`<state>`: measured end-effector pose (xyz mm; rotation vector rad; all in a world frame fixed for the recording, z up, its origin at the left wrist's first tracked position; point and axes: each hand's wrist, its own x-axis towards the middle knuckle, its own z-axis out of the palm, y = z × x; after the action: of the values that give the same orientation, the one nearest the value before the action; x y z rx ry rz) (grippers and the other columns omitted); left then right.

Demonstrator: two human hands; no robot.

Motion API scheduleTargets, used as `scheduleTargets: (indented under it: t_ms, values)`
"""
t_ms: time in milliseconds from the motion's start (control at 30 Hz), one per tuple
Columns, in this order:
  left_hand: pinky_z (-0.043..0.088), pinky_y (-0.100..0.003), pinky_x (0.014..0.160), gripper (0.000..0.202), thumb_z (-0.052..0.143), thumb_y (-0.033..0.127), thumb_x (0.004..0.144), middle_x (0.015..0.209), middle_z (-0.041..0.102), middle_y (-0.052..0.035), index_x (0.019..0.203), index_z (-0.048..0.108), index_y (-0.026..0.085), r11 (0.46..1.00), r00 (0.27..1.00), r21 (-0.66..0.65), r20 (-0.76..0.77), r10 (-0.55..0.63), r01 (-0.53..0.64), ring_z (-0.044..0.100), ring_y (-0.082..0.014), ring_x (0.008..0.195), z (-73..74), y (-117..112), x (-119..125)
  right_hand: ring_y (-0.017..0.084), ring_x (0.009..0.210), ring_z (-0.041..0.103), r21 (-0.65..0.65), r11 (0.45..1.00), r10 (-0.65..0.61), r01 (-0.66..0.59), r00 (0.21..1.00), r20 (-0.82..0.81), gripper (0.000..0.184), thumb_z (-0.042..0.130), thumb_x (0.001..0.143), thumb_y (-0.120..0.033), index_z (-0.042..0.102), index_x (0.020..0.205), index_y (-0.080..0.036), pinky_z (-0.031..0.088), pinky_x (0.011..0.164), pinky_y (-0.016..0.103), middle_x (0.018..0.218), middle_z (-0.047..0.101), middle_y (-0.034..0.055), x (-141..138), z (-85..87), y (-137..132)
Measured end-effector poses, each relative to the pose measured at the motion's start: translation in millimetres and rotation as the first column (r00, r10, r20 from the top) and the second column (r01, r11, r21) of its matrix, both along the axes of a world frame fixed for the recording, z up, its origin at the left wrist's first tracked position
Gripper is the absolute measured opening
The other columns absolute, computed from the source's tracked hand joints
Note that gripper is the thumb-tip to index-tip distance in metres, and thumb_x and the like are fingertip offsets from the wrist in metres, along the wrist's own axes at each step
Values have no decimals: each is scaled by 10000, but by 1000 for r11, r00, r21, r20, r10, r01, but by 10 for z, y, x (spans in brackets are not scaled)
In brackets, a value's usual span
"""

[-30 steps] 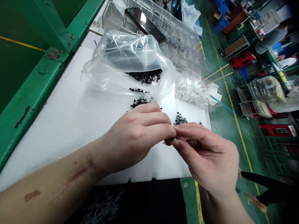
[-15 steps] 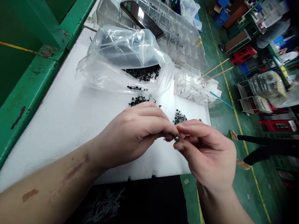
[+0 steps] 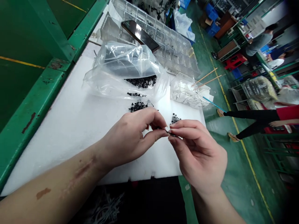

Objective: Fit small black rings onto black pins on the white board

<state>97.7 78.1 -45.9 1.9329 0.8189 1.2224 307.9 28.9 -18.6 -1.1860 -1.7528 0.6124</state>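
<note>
Over the white work surface (image 3: 77, 124), my left hand (image 3: 133, 137) pinches one end of a thin small black part (image 3: 168, 133) between thumb and forefinger. At the other end of that part, the fingertips of my right hand (image 3: 198, 149) are closed on it, almost touching the left thumb. Most of the part is hidden by the fingers. Just beyond my hands lie a heap of small black pin-like parts (image 3: 137, 106) and a small heap of round metallic pieces (image 3: 175, 118). A clear plastic bag (image 3: 109, 84) behind holds more black parts.
At the back, a phone (image 3: 140, 35) rests on a clear compartment tray (image 3: 184, 60). A clear box (image 3: 179, 98) with white scraps and sticks stands right. A green metal frame (image 3: 58, 74) edges the left. People are across the green floor (image 3: 245, 174).
The round metallic end seen between my fingers no longer shows; a thin dark piece now spans both pinches. My left thumb has come into view, and the camera view has shifted.
</note>
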Motion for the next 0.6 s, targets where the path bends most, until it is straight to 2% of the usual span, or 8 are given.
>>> scheduleTargets:
  t_ms: [100, 200, 333, 500, 600]
  values:
    - [540, -223, 741, 122, 747, 45, 998, 904, 779, 18, 1002, 748, 167, 998, 998, -12, 13, -58, 58, 709, -107, 806, 28, 37, -23, 150, 1025, 737, -63, 998, 3, -6, 999, -47, 224, 811, 974, -73, 818, 1086, -266, 614, 868, 285, 1093, 775, 13, 16, 31, -29]
    - [572, -241, 779, 164, 714, 20, 998, 909, 784, 3, 985, 771, 174, 982, 979, -84, 127, -160, 171, 727, -124, 838, 54, 77, -52, 133, 970, 736, -106, 994, 19, -32, 993, -117, 170, 835, 971, -108, 824, 1026, -269, 612, 826, 253, 1035, 782, 1, 18, 53, -68]
    - [606, -255, 784, 130, 774, 62, 999, 922, 809, -14, 988, 803, 188, 944, 946, -165, 209, -248, 284, 759, -142, 842, 62, 83, -67, 131, 930, 745, -155, 987, -12, -35, 956, -293, 113, 861, 969, -175, 840, 996, -284, 623, 810, 241, 997, 786, -2, -13, 22, -101]
    - [645, -284, 801, 193, 885, 118, 942, 949, 815, -46, 1096, 806, 202, 930, 910, -37, 221, -350, 366, 760, -172, 846, 32, 70, -26, 127, 883, 755, -261, 965, -93, -36, 879, -468, 80, 919, 925, -266, 839, 925, -273, 621, 775, 213, 955, 780, 2, -92, -75, -99]
    - [637, -277, 769, 130, 810, 99, 1000, 931, 782, -53, 1063, 816, 213, 938, 908, 16, 246, -339, 345, 743, -167, 842, 26, 62, -14, 131, 862, 753, -314, 946, -96, -80, 857, -507, 114, 931, 913, -313, 832, 911, -258, 615, 756, 213, 939, 784, 8, -165, -109, -92]
